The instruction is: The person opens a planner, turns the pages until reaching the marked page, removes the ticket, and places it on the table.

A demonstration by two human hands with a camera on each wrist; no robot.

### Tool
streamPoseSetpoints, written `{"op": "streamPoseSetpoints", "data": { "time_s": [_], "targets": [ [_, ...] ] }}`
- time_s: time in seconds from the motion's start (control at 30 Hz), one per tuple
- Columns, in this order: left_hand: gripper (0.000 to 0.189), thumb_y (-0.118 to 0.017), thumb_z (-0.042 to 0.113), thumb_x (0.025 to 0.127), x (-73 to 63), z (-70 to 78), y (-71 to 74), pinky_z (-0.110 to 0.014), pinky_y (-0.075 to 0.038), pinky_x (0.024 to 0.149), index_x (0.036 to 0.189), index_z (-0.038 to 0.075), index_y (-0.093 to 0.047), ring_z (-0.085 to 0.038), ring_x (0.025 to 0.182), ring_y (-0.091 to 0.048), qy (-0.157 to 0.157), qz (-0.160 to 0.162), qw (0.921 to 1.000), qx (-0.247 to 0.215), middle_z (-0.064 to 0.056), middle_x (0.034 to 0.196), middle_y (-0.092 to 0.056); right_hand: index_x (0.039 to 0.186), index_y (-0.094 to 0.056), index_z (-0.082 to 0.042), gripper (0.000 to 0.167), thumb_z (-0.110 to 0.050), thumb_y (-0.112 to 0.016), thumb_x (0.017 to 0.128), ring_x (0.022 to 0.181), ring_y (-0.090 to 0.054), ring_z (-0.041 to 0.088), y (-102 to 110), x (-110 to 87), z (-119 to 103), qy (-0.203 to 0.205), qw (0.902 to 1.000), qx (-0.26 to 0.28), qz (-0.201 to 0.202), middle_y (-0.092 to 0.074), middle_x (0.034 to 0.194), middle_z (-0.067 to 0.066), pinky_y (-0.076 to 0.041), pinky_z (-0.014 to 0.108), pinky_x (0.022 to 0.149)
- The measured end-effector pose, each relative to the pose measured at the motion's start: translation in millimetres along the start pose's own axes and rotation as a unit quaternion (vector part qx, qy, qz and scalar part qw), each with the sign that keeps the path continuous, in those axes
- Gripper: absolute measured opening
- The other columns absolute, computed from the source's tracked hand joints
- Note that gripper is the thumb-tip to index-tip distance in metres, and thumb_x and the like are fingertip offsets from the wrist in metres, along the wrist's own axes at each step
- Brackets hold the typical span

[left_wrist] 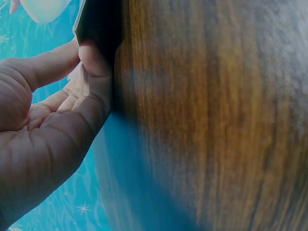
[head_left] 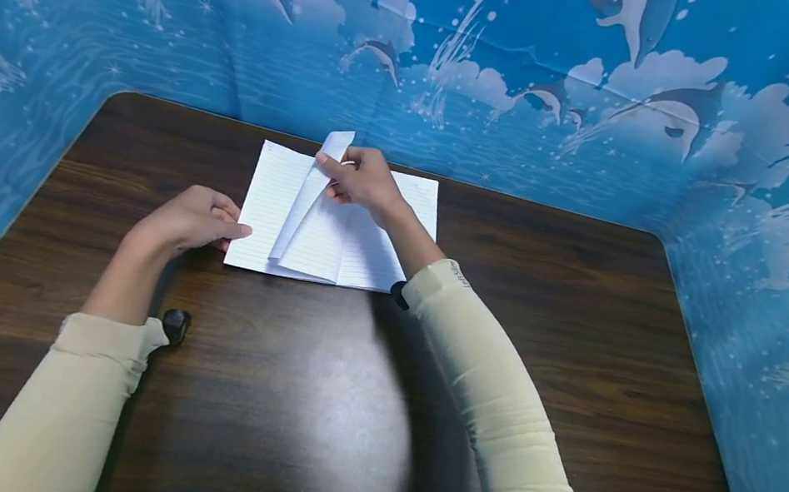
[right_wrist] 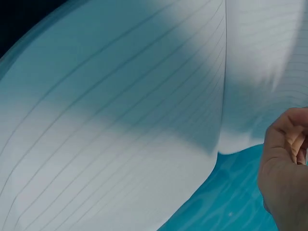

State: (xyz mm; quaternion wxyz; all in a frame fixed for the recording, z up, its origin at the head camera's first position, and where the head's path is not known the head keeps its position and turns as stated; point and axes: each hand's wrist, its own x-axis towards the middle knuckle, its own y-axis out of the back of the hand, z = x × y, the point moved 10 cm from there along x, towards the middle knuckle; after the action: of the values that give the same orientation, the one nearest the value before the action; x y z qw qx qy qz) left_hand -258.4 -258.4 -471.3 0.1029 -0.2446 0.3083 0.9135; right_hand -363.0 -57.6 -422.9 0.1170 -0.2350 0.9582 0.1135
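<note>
An open lined notebook (head_left: 370,255) lies near the table's far edge, its centre fold running toward me. My left hand (head_left: 194,218) pinches the left edge of the notebook, thumb on top and fingers underneath; the left wrist view shows the thumb and a finger of this hand (left_wrist: 53,106) meeting at that edge. Above the left half, my right hand (head_left: 366,179) pinches a raised page (head_left: 304,200) near its upper part, and that page stands bent over. In the right wrist view, the ruled paper (right_wrist: 96,159) fills much of the picture, with the hand (right_wrist: 288,173) at the right border.
The notebook rests on a dark wood-grain table (head_left: 579,331). Behind it and along both sides hangs a blue curtain (head_left: 276,61) printed with dolphins. Cream sleeves cover both forearms, and a black device (head_left: 174,326) sits at the left wrist.
</note>
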Motion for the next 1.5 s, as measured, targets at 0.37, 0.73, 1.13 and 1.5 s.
{"op": "streamPoseSetpoints", "data": {
  "time_s": [0.37, 0.73, 1.13, 1.5],
  "targets": [
    [0.046, -0.06, 0.019, 0.11, -1.4, 2.3, -1.5, -0.032, -0.054, 0.075, 0.14, -0.015, -0.052, -0.015, 0.083, -0.065, -0.019, -0.013, 0.9997, -0.004, -0.008, 0.1, -0.07, 0.11, -0.065, -0.001, 0.024, -0.025, -0.065, 0.11, 0.072, -0.07, 0.011, -42.9, 8.0, 4.6, -0.014, 0.9947, -0.097, -0.031, -0.074, 0.09, 0.011, -0.06, 0.023, 0.07],
    [0.034, -0.052, 0.013, 0.113, -2.3, 6.8, -3.4, -0.03, -0.054, 0.072, 0.133, -0.014, -0.055, -0.015, 0.081, -0.064, -0.032, -0.016, 0.9993, -0.011, -0.006, 0.094, -0.07, 0.126, -0.075, -0.002, 0.023, -0.009, -0.07, 0.105, 0.075, -0.061, 0.007, -61.4, 10.9, 16.2, -0.002, 0.9778, -0.203, -0.052, -0.073, 0.1, 0.006, -0.053, 0.017, 0.067],
    [0.043, -0.053, 0.027, 0.114, -1.5, 5.7, -2.6, -0.03, -0.052, 0.071, 0.133, -0.012, -0.059, -0.015, 0.082, -0.061, -0.013, -0.017, 0.9997, -0.007, -0.002, 0.09, -0.065, 0.131, -0.073, -0.003, 0.028, -0.009, -0.071, 0.104, 0.079, -0.06, 0.006, -65.4, 10.4, 17.8, -0.005, 0.9747, -0.212, -0.069, -0.075, 0.119, 0.011, -0.052, 0.015, 0.071],
    [0.05, -0.063, 0.031, 0.11, -0.6, 3.0, -2.5, -0.035, -0.048, 0.077, 0.136, -0.012, -0.056, -0.016, 0.082, -0.06, -0.002, -0.014, 0.9999, -0.001, 0.0, 0.084, -0.068, 0.133, -0.072, -0.004, 0.029, -0.01, -0.07, 0.105, 0.081, -0.063, 0.009, -66.3, 8.5, 18.6, -0.01, 0.9754, -0.206, -0.077, -0.073, 0.118, 0.009, -0.052, 0.016, 0.071]
  ]
}}
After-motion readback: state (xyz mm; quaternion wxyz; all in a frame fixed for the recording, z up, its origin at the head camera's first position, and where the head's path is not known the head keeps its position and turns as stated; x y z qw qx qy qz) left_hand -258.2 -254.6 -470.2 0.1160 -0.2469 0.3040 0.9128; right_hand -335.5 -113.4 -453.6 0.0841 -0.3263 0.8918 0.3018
